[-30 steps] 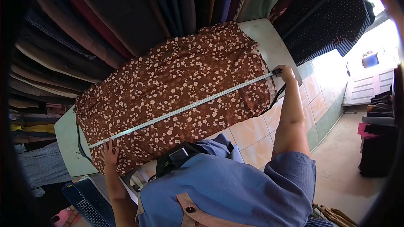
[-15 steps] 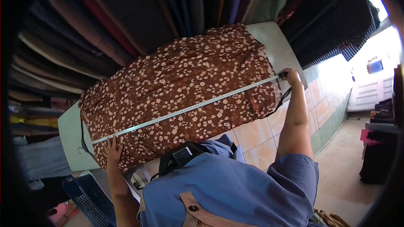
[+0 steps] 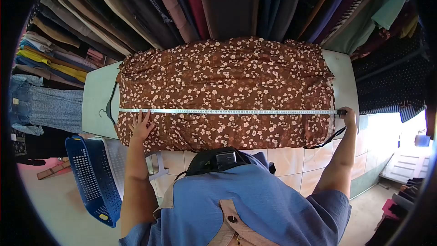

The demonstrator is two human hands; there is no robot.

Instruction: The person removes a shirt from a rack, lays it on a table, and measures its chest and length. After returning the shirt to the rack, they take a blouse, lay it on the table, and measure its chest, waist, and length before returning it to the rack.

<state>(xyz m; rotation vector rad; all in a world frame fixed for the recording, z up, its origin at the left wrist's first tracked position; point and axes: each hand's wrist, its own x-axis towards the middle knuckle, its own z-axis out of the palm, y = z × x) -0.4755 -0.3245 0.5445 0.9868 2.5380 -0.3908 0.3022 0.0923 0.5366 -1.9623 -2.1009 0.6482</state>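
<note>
A brown garment (image 3: 218,77) with small white flowers lies spread over a pale table (image 3: 98,91). A hanger (image 3: 110,109) sticks out from its left end. Across its lower half runs a white tape measure (image 3: 241,111), stretched straight from the left edge to past the right edge. My left hand (image 3: 142,128) rests on the cloth near the tape's left end, fingers spread, the tips touching or close to the tape. At the opposite end, my right hand (image 3: 349,116) is closed around the tape measure's dark end piece, just beyond the garment's hem. A black strap hangs below that hem.
Many clothes (image 3: 227,9) hang along the far side of the table. Folded garments (image 3: 50,61) are stacked at the left. A blue plastic basket (image 3: 93,180) stands at the lower left beside a white chair (image 3: 157,164). Dark dotted clothing (image 3: 393,79) hangs at the right.
The camera view has turned, so the table and tape now look level instead of slanted. Both hands keep their places at the tape's two ends.
</note>
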